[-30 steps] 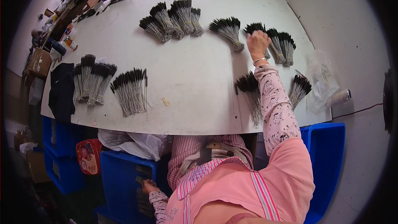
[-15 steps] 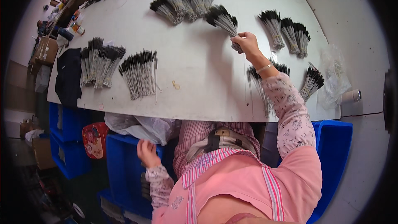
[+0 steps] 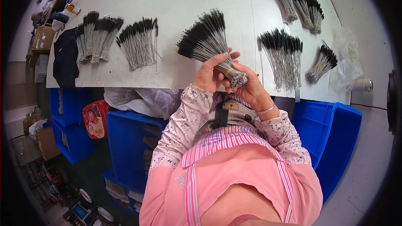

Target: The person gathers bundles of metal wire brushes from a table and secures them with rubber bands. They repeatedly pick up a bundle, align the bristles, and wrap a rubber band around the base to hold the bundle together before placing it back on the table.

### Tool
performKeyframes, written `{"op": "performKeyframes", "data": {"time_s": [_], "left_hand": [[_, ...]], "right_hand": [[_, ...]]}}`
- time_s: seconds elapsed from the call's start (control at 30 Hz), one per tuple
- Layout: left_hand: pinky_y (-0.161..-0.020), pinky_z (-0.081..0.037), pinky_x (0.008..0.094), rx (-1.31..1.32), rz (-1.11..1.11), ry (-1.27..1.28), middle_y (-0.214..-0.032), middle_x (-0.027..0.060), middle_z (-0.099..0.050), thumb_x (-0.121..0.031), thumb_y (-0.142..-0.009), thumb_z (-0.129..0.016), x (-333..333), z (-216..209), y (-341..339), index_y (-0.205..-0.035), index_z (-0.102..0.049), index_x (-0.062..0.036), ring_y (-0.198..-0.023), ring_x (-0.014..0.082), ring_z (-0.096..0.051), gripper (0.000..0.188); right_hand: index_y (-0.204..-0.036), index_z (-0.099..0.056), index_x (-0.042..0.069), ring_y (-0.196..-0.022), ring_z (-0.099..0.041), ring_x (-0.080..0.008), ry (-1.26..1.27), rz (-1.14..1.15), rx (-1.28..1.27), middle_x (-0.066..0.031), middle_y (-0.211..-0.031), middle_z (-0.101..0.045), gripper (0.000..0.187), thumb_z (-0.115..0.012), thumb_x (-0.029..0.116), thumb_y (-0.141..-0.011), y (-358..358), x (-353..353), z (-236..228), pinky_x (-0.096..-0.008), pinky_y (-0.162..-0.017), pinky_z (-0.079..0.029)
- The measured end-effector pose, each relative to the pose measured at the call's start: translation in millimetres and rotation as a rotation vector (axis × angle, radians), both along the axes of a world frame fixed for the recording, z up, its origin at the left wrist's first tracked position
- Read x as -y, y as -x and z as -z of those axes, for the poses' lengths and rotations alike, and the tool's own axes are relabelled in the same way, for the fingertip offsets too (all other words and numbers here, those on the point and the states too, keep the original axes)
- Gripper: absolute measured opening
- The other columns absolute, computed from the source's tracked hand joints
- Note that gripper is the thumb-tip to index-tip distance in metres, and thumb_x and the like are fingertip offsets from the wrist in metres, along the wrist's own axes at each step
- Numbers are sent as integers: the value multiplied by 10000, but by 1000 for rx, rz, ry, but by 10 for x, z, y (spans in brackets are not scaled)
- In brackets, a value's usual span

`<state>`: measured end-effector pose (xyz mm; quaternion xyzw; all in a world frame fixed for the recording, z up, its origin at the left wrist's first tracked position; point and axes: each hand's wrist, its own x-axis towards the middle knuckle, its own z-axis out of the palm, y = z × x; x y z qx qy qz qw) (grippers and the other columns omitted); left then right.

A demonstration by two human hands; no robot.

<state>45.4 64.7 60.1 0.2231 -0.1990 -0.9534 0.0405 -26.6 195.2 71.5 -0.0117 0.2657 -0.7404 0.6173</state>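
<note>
A fanned bundle of thin wire brushes (image 3: 204, 35) with black bristles and grey twisted wire handles is held above the table's front edge. Both hands have it near the looped handle ends, which face me, while the bristles point away to the left. My left hand (image 3: 211, 72) is closed around the handles from the left, its thumb across them. From the right, my right hand (image 3: 250, 87) wraps the looped ends. A yellow rubber band (image 3: 229, 71) circles the handles between the hands. Some fingers are hidden behind the bundle.
On the white table (image 3: 167, 75) lie loose brushes (image 3: 140, 44) at left and more brushes (image 3: 282, 58) at right. Banded bundles (image 3: 98, 37) lie farther left, others at the back. A dark cloth (image 3: 66, 58) hangs over the left edge. Blue bins (image 3: 331, 129) stand below the front edge.
My right hand has brought the brush bundle from over the back of the table toward me. My left hand has risen from beside the blue bin and taken hold too. The view has tilted down.
</note>
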Motion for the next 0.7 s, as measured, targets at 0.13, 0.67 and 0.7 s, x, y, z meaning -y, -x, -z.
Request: {"op": "performKeyframes", "data": {"time_s": [0.13,0.67,0.7], "left_hand": [[-776,-520,368,113,-13,40,-898,146,-626,-105,-815,-596,-42,231,-60,-924,-599,32,-842,238,-614,175],[-597,-494,288,218,-109,428,-728,103,-619,-27,-785,-599,-87,235,-273,-775,-609,45,-646,180,-597,74],[-592,-489,285,225,-115,441,-725,98,-618,-23,-780,-601,-96,239,-278,-773,-610,43,-643,176,-595,66]], "right_hand": [[-909,-661,-47,-707,-584,-70,-396,65,-795,-53,-795,-653,223,-605,169,-891,-44,-114,156,-226,-615,-476],[-906,-603,-10,-676,-635,-303,-98,-46,-2022,-136,-781,-612,172,-583,-28,-736,-34,-152,141,-363,-587,-520],[-894,-592,-11,-666,-632,-302,-99,-94,-2082,-134,-763,-601,166,-577,-21,-729,-27,-148,137,-367,-581,-520]]}}
